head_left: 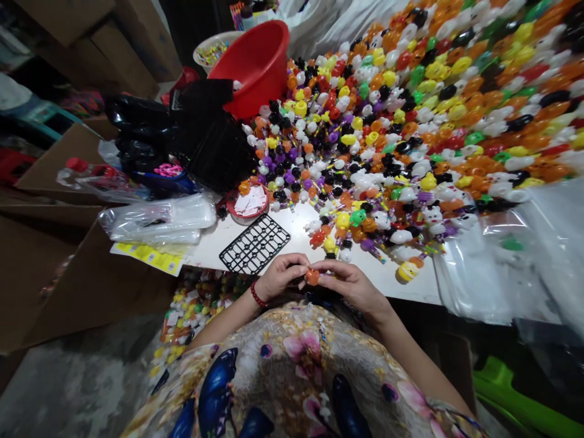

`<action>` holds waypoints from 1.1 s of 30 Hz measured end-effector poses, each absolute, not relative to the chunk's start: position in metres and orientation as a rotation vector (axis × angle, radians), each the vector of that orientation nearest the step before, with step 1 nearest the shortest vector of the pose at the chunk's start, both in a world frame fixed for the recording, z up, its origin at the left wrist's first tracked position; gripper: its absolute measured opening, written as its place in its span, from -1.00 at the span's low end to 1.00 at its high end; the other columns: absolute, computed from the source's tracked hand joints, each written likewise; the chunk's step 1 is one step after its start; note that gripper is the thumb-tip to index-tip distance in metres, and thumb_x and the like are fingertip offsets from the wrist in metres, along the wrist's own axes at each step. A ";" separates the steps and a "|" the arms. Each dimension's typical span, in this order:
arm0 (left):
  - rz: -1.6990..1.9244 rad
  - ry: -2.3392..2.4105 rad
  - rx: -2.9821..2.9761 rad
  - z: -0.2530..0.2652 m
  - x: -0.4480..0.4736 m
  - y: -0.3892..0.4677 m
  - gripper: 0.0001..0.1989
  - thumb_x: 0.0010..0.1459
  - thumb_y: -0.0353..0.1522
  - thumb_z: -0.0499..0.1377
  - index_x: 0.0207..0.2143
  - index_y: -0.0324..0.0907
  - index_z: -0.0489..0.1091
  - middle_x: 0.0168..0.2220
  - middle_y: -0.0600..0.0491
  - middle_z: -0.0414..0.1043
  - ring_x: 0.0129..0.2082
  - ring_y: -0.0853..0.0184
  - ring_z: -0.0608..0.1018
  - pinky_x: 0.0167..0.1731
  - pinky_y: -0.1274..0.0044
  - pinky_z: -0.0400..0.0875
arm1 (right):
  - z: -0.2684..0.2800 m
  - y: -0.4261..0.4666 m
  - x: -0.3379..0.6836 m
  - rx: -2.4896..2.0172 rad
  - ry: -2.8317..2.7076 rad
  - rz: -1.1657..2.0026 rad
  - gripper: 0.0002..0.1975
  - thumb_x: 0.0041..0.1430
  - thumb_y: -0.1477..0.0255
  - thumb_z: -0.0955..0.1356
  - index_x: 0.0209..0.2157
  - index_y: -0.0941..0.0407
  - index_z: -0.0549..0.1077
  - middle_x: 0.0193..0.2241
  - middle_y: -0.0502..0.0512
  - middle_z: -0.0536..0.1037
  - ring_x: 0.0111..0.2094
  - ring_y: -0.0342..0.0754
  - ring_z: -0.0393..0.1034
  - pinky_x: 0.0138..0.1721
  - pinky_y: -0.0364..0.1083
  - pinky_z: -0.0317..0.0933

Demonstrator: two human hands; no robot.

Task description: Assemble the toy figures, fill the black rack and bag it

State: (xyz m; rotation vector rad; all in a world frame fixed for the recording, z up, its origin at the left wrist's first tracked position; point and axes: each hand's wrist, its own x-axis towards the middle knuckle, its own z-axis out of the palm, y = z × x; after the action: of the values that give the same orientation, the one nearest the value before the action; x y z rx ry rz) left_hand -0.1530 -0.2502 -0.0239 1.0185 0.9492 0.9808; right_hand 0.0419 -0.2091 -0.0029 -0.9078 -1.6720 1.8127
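Note:
Close to my body, at the table's front edge, a small orange plastic toy piece (pixel 312 277) is pinched between both hands. My left hand (pixel 281 275), with a dark red bead bracelet on its wrist, is closed on the piece's left side. From the right, the fingers of my right hand (pixel 349 283) are closed on the same piece. Its exact shape is partly covered by my fingertips. Just beyond my left hand lies a black plastic grid (pixel 254 244). Loose colourful toy pieces (pixel 342 220) lie beyond my right hand.
A big heap of toy pieces (pixel 410 109) covers the back and right. A red basin (pixel 255 61) leans behind it. Left stand a small red basket (pixel 250 216) with paper slips, clear plastic bags (pixel 159 219) and a cardboard box (pixel 91 274). More clear bags (pixel 479 274) hang at right.

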 end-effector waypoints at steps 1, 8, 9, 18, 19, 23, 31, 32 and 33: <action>1.036 1.003 1.037 -0.023 -0.151 -0.250 -0.58 0.12 -0.01 0.19 -0.43 -0.22 0.37 -0.58 0.13 0.31 -0.64 0.47 0.33 -0.57 0.59 0.22 | -0.003 -0.209 0.042 -0.923 -1.705 1.728 -0.74 0.17 0.22 0.41 -0.15 0.04 0.58 -0.20 0.07 0.61 -0.16 -0.02 0.49 -0.04 -0.03 0.34; 1.297 1.228 1.489 -0.015 -0.147 -0.245 -0.64 0.26 -0.12 0.10 -0.43 -0.20 0.43 -0.44 0.03 0.43 -0.43 0.39 0.44 -0.35 0.53 0.35 | -0.004 -0.215 0.038 -0.984 -1.798 1.474 -0.80 0.23 0.24 0.35 -0.18 0.05 0.43 -0.27 0.05 0.55 -0.25 -0.06 0.47 -0.19 -0.08 0.37; 1.280 1.213 1.444 -0.016 -0.147 -0.245 -0.63 0.26 -0.11 0.09 -0.40 -0.20 0.43 -0.44 0.04 0.42 -0.45 0.40 0.44 -0.39 0.54 0.35 | -0.005 -0.217 0.037 -0.997 -1.795 1.444 -0.80 0.23 0.24 0.35 -0.18 0.05 0.42 -0.27 0.05 0.55 -0.25 -0.06 0.47 -0.19 -0.07 0.37; 1.203 1.157 1.203 -0.024 -0.143 -0.244 -0.65 0.13 -0.08 0.24 -0.28 -0.20 0.50 -0.31 0.02 0.43 -0.45 0.43 0.43 -0.45 0.57 0.35 | -0.014 -0.218 0.031 -1.026 -1.842 1.130 -0.88 0.22 0.35 0.35 -0.21 0.06 0.40 -0.28 0.10 0.54 -0.27 -0.04 0.44 -0.18 -0.04 0.36; 1.213 1.165 1.210 -0.023 -0.143 -0.244 -0.67 0.12 -0.10 0.26 -0.29 -0.19 0.51 -0.31 0.02 0.43 -0.41 0.40 0.45 -0.41 0.56 0.37 | -0.013 -0.218 0.032 -1.015 -1.866 1.145 -0.86 0.23 0.34 0.35 -0.18 0.06 0.41 -0.26 0.11 0.55 -0.24 -0.03 0.45 -0.16 -0.04 0.36; 1.216 1.203 1.165 -0.021 -0.142 -0.243 -0.71 0.04 -0.13 0.31 -0.37 -0.19 0.52 -0.29 0.00 0.49 -0.30 0.33 0.49 -0.28 0.51 0.42 | -0.011 -0.217 0.034 -0.953 -1.950 1.210 -0.77 0.30 0.32 0.28 -0.08 0.06 0.48 -0.17 0.16 0.59 -0.16 0.00 0.47 -0.09 -0.01 0.36; 1.015 1.198 0.846 -0.020 -0.136 -0.245 -0.61 -0.02 -0.09 0.32 -0.29 -0.22 0.48 -0.37 0.04 0.52 -0.49 0.41 0.50 -0.58 0.62 0.39 | -0.019 -0.215 0.035 -1.036 -1.799 1.253 -0.75 0.28 0.29 0.30 -0.23 0.05 0.61 -0.31 0.12 0.60 -0.25 -0.02 0.47 -0.20 -0.05 0.36; 1.005 1.204 0.829 -0.020 -0.136 -0.245 -0.61 -0.02 -0.09 0.32 -0.30 -0.23 0.47 -0.43 0.07 0.50 -0.51 0.42 0.49 -0.58 0.62 0.39 | -0.018 -0.214 0.036 -1.050 -1.806 1.257 -0.77 0.26 0.30 0.32 -0.27 0.06 0.61 -0.36 0.11 0.59 -0.29 -0.03 0.46 -0.24 -0.06 0.35; 0.997 1.209 0.815 -0.020 -0.136 -0.245 -0.61 -0.03 -0.09 0.33 -0.31 -0.23 0.46 -0.47 0.09 0.48 -0.53 0.43 0.48 -0.58 0.63 0.38 | -0.017 -0.212 0.037 -1.066 -1.819 1.266 -0.78 0.23 0.31 0.33 -0.31 0.07 0.62 -0.40 0.09 0.58 -0.33 -0.05 0.45 -0.28 -0.08 0.33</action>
State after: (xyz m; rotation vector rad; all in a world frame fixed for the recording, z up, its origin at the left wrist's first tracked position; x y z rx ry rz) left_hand -0.1358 -0.2452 -0.0202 0.8150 1.2087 0.9973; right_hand 0.0367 -0.2119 -0.0174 -1.0663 -1.8185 1.2663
